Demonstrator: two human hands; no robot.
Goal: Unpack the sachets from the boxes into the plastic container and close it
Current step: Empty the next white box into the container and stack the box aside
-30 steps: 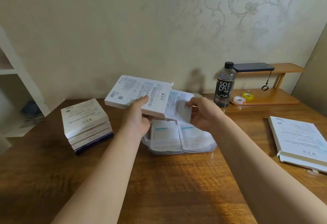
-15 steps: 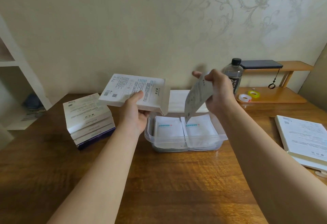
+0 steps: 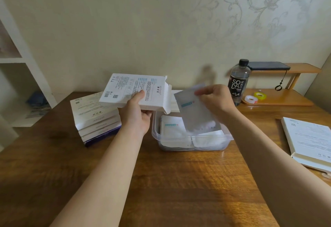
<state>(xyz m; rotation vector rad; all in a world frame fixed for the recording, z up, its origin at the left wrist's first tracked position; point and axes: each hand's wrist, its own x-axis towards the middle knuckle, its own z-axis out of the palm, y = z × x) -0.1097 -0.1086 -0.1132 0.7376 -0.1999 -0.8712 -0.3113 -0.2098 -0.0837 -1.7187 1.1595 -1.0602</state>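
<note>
Right hand first: fingers are pinched on the top corner of one sachet, which is held tilted over the plastic container, lower edge dipping just inside the rim. Left hand is wrapped under an open box, thumb on top, flap end pointed at the container. More sachets are already laid flat inside.

Likely trouble: if it's released at that angle, the sachet could end up propped on the wall and the lid couldn't be seated later – or anything left in the tilted box could slide onto the desk. A stack of boxes waits at the left.
</note>
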